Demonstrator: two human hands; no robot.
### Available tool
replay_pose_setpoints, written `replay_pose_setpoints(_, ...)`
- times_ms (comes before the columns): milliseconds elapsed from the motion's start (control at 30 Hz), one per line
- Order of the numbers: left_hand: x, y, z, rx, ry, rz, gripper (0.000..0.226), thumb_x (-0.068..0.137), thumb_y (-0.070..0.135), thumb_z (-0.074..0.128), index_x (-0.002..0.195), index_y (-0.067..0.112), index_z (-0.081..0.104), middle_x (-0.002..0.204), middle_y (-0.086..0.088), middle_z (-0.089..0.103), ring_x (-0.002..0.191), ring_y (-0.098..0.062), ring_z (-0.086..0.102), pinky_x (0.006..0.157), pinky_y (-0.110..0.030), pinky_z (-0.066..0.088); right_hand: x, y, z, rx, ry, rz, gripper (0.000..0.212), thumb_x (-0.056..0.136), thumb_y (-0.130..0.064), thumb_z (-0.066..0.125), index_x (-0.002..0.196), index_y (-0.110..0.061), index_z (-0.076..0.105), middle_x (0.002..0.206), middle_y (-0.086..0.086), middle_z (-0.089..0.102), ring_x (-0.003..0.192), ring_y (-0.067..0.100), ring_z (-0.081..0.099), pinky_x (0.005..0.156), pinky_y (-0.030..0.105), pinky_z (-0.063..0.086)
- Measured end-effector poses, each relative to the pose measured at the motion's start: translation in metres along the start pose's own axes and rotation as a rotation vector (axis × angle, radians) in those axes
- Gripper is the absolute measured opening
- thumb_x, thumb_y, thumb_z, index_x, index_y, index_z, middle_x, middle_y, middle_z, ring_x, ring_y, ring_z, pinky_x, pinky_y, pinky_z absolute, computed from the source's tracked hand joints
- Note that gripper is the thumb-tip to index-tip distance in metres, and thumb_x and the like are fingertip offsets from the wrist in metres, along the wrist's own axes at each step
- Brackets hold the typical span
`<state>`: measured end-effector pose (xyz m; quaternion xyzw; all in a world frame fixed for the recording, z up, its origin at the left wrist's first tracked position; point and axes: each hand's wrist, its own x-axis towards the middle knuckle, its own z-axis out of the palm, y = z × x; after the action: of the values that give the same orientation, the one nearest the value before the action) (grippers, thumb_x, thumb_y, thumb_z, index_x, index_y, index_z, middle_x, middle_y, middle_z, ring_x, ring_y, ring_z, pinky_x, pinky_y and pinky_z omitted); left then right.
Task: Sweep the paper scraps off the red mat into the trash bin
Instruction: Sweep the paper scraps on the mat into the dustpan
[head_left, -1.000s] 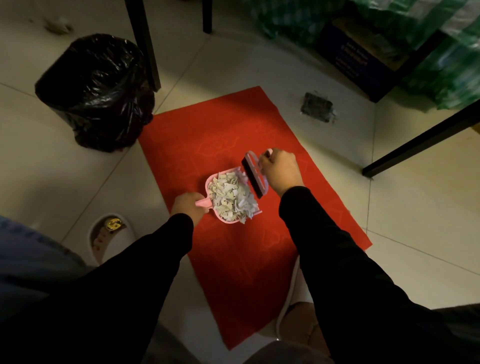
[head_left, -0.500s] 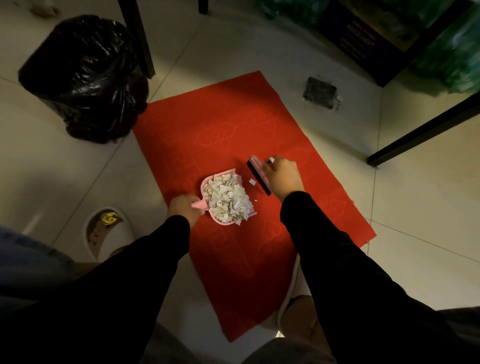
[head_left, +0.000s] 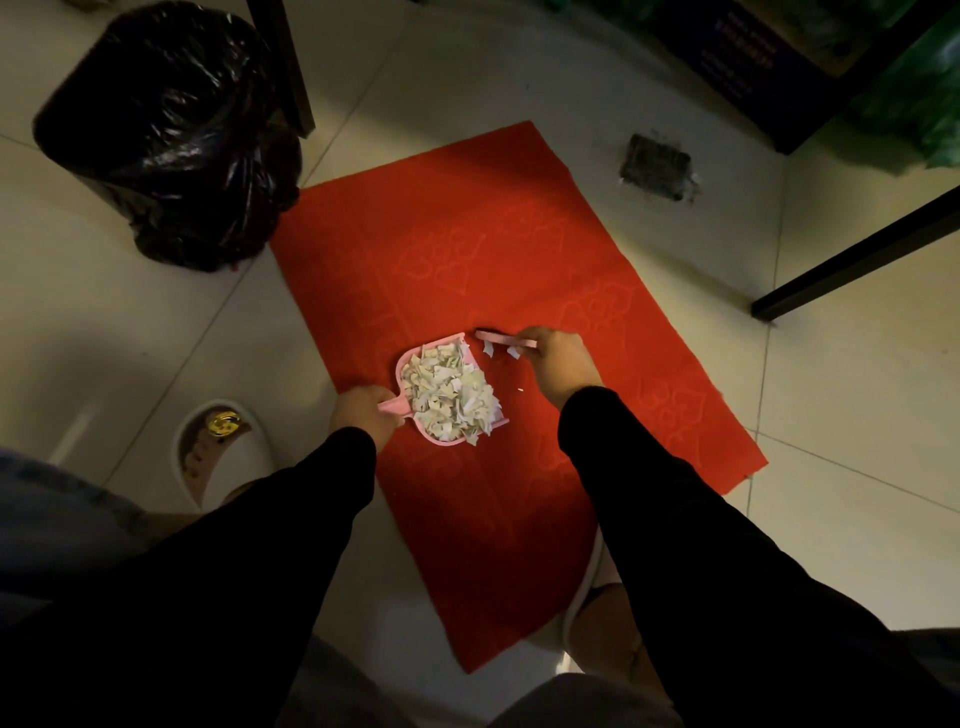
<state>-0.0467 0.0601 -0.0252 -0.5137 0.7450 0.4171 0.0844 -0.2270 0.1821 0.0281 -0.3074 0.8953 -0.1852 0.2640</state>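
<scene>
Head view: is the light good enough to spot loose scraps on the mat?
Head view: dim, corners dark, wide-angle bending at edges; the red mat centre is lit, so loose scraps beside the dustpan show clearly; bin bag glares.

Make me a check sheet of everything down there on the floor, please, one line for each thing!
Surface: red mat lies flat on a pale tiled floor.
Job's things: pink dustpan on the mat, heaped with paper scraps; a few loose scraps lie on the mat beside it; pink brush is near them; trash bin, lined with a black bag, stands off the mat's far left corner.
Clutter: dark patch on the floor beyond the mat.
Grippers: left hand grips the dustpan handle; right hand grips the brush.
Cables: nothing seen.
Surroundings: black furniture legs, white slipper, green bags.
</scene>
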Motion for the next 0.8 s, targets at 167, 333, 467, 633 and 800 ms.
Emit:
replay_pose_setpoints(167, 0.001, 0.003, 0.002, 0.026, -0.017, 0.017, 0.025, 0.076, 0.006, 0.071, 0.101, 0.005, 0.070, 0.104, -0.014, 0.068, 0.096, -0.028, 0.062, 0.081, -0.029, 0.045, 0.002, -0.003, -0.014, -0.080, -0.060, -0.005, 0.023, 0.091, 0.001, 0.047, 0.102, -0.001, 0.067, 0.091, 0.019, 0.064, 0.063, 0.025, 0.051, 0.047, 0.025, 0.034)
replay_pose_setpoints(333, 0.001, 0.007, 0.005, 0.034, -0.017, 0.033, 0.024, 0.076, 0.005, 0.070, 0.101, 0.005, 0.070, 0.103, -0.014, 0.069, 0.096, -0.028, 0.063, 0.083, -0.031, 0.046, 0.004, -0.002, -0.022, -0.027, 0.055, 0.014, 0.022, 0.093, -0.003, 0.045, 0.100, 0.003, 0.065, 0.099, 0.022, 0.066, 0.091, 0.034, 0.064, 0.079, 0.043, 0.052)
replay_pose_setpoints(467, 0.000, 0.009, 0.009, 0.035, -0.021, 0.022, 0.023, 0.078, 0.005, 0.069, 0.100, 0.005, 0.070, 0.103, -0.014, 0.068, 0.095, -0.028, 0.062, 0.080, -0.029, 0.045, -0.001, 0.002, -0.020, 0.054, 0.117, 0.064, 0.025, 0.096, -0.010, 0.046, 0.105, 0.002, 0.066, 0.102, 0.023, 0.066, 0.090, 0.038, 0.063, 0.078, 0.044, 0.051)
replay_pose_setpoints(633, -0.001, 0.010, 0.012, 0.055, -0.022, 0.024, 0.025, 0.078, 0.006, 0.069, 0.103, 0.005, 0.069, 0.104, -0.014, 0.069, 0.096, -0.028, 0.062, 0.079, -0.026, 0.043, -0.005, 0.006, -0.005, 0.017, 0.075, 0.084, 0.024, 0.096, -0.012, 0.045, 0.102, -0.003, 0.066, 0.092, 0.021, 0.065, 0.077, 0.033, 0.060, 0.062, 0.032, 0.042)
replay_pose_setpoints(800, 0.001, 0.009, 0.014, 0.027, -0.013, 0.005, 0.026, 0.077, 0.005, 0.070, 0.103, 0.006, 0.069, 0.104, -0.015, 0.069, 0.096, -0.028, 0.063, 0.084, -0.029, 0.046, -0.007, -0.005, 0.000, 0.025, 0.061, 0.080, 0.029, 0.095, -0.013, 0.041, 0.088, 0.005, 0.063, 0.075, 0.014, 0.054, 0.066, 0.028, 0.048, 0.057, 0.028, 0.031)
